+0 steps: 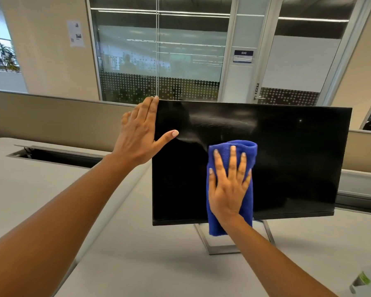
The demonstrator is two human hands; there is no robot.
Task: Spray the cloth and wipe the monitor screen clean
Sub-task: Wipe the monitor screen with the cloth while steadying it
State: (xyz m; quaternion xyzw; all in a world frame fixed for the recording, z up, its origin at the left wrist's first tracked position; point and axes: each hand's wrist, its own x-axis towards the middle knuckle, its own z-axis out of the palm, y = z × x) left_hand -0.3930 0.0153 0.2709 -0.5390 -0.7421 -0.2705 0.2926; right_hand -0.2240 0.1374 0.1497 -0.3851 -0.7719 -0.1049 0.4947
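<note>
Frosted glass partitions and a numbered office door are seen behind a pale grey table (pixel 137 264), on which a flat monitor (pixel 287 168) is carried by a thin metal stand (pixel 204 239). The monitor's top left corner is steadied by the left hand (pixel 140 133): the fingers are laid flat along the edge and the thumb is spread across the dark screen, so nothing is clasped; the brace is probably meant to keep the panel from rocking under pressure. A folded blue cloth (pixel 244 146) is pressed flat against the lower middle of the screen by the right hand (pixel 228 185), whose fingers are splayed wide over it, apparently so that force is shared across the whole pad. The cloth's lower end is left hanging below the bezel. Pale streaks are visible on the glass above the cloth, which suggests that wiping is under way and that the right half is yet to be covered. A green-and-white object, possibly the spray bottle (pixel 361 284), is glimpsed at the table's near right corner.
</note>
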